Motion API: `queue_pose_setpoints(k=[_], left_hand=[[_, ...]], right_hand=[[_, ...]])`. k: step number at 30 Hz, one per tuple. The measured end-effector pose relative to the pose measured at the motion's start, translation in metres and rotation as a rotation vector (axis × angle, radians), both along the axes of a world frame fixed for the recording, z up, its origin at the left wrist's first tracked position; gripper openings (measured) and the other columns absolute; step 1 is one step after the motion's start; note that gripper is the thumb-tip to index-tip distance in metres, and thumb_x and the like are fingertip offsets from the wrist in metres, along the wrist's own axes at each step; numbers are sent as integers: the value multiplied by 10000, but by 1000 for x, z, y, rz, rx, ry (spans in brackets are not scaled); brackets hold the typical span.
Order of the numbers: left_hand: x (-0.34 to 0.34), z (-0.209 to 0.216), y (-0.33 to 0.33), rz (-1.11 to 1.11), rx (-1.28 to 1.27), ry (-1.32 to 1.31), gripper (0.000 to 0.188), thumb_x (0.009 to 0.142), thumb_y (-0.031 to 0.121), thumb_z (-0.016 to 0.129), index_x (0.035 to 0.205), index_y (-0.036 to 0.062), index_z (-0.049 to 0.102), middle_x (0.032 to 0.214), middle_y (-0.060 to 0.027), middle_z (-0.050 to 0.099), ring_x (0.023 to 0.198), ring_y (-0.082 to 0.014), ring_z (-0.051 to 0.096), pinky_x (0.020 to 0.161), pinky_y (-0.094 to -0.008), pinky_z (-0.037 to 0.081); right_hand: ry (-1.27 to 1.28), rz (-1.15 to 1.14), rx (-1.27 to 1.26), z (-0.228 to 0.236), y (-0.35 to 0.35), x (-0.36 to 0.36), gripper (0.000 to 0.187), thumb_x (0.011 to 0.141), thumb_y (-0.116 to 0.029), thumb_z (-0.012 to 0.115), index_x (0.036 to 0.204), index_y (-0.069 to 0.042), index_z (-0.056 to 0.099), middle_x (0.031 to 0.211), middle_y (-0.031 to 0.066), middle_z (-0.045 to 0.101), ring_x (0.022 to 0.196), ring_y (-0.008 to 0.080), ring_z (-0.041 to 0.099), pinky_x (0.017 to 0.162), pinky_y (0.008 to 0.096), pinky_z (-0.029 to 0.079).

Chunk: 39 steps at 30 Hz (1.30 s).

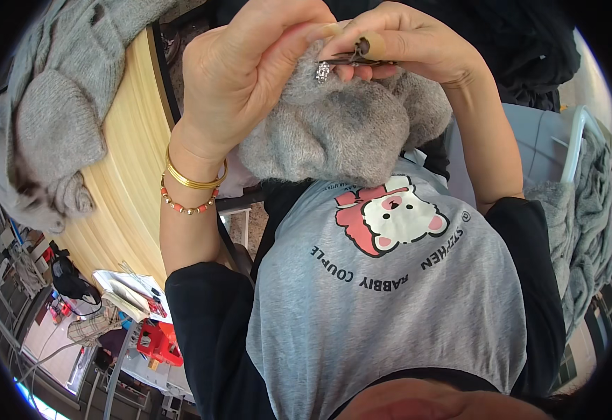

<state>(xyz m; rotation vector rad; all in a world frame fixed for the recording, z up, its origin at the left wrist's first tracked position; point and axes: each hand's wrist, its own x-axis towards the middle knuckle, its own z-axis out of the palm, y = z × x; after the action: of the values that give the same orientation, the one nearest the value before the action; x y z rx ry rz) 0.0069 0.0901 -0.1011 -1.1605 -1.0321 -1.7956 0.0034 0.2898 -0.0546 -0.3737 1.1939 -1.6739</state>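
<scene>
My left hand [239,73], with gold bangles and a bead bracelet on its wrist, pinches at the top of a fuzzy grey knit garment [348,133]. Whatever lies between its thumb and finger is too small to make out. Close beside it, my right hand [411,42] is closed around small dark metal thread snips [348,60], whose tips point toward the left hand. A tan wrap covers one of its digits. A sparkling silver rhinestone piece [322,71] sits just under the snips; I cannot tell whether it is fixed to the knit. The garment bunches above my lap.
On the left is a pale wooden table [127,147] with more grey knitwear [61,119] heaped along it. A grey bin [523,150] at the right has grey knits [589,217] over its edge. Papers [134,290] and a red plastic item [159,343] lie lower left.
</scene>
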Motion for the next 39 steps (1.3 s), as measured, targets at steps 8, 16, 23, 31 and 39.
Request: queue_pose_setpoints(k=[8, 16, 23, 31, 39], left_hand=[[5, 7, -1, 8, -77, -38, 94, 860, 76, 711, 927, 24, 672, 831, -87, 681, 697, -213, 665, 625, -280, 515], [3, 14, 2, 105, -173, 71, 93, 862, 98, 709, 925, 37, 676, 799, -82, 677, 638, -218, 664, 559, -279, 506], [9, 16, -3, 107, -267, 51, 113, 870, 109, 703, 958, 45, 671, 805, -80, 681, 639, -220, 668, 558, -278, 506], [9, 20, 2, 58, -231, 38, 104, 878, 98, 691, 957, 37, 665, 797, -81, 681, 630, -224, 665, 555, -277, 506], [8, 23, 7, 42, -223, 92, 111, 868, 92, 697, 957, 35, 664, 794, -82, 681, 624, -223, 667, 550, -274, 513]], right_hand=[[431, 116, -227, -10, -8, -15, 261, 923, -146, 676, 1117, 27, 702, 1015, 78, 697, 801, 79, 596, 653, 188, 456], [110, 107, 66, 6, -1, -12, 220, 872, -95, 725, 1048, 37, 723, 948, 83, 725, 793, 97, 648, 683, 199, 499], [87, 72, 7, 7, -6, -6, 227, 852, -89, 746, 1040, 36, 724, 929, 71, 729, 788, 88, 647, 697, 194, 506], [19, 97, 120, 12, -4, -12, 200, 872, -130, 732, 1009, 16, 732, 865, 63, 735, 700, 56, 632, 601, 163, 479], [-71, 178, 99, 13, -1, -21, 214, 867, -128, 735, 1020, 21, 724, 906, 80, 736, 725, 73, 661, 629, 162, 506]])
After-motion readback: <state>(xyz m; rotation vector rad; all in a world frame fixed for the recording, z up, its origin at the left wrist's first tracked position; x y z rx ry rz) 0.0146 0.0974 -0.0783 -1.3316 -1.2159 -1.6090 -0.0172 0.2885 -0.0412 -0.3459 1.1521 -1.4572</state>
